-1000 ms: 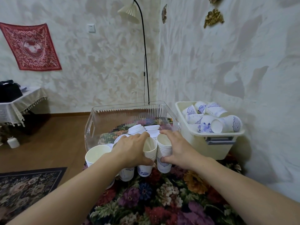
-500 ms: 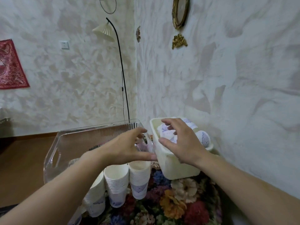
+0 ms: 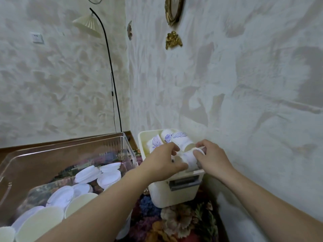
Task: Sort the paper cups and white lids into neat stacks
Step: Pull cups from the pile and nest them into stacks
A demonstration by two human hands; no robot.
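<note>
- Lower left of frame, nearest: open cup mouths [image 3: 79, 202] show along the bottom edge, cream inside. They look nested into stacks, but the forearms hide most of them; how many stacks, cannot tell.
- Floral cloth [image 3: 176, 222] at bottom centre covers the surface under everything.
- Left of centre: clear plastic bin [image 3: 66, 151] holds the white lids [image 3: 109, 177]. They lie loose and overlapping, some tilted on one another, not stacked. Judgement: lid sorting not begun, or barely.
- Centre: cream tub [image 3: 172, 193] with a grey handle on its near face sits just right of the clear bin.
- Left hand [image 3: 163, 162] reaches over the tub's near rim, fingers curled down onto a cup lying on its side [image 3: 189, 158], thumb under its near end.
- Right hand [image 3: 212, 157] grips the other end of that same cup, fingertips pinching at the rim. Both hands are on it; whether a second cup is tucked behind, cannot tell.
- Behind the hands, in the tub: more printed cups [image 3: 180, 139] lie jumbled on their sides, blue pattern showing, touching one another.
- Judgement: partway through. Some cups appear stacked; the tub's loose cups remain, then all the lids.
- Far: textured wall, floor lamp [image 3: 88, 23] in the upper left, gilt ornament [image 3: 173, 40] at top centre.
</note>
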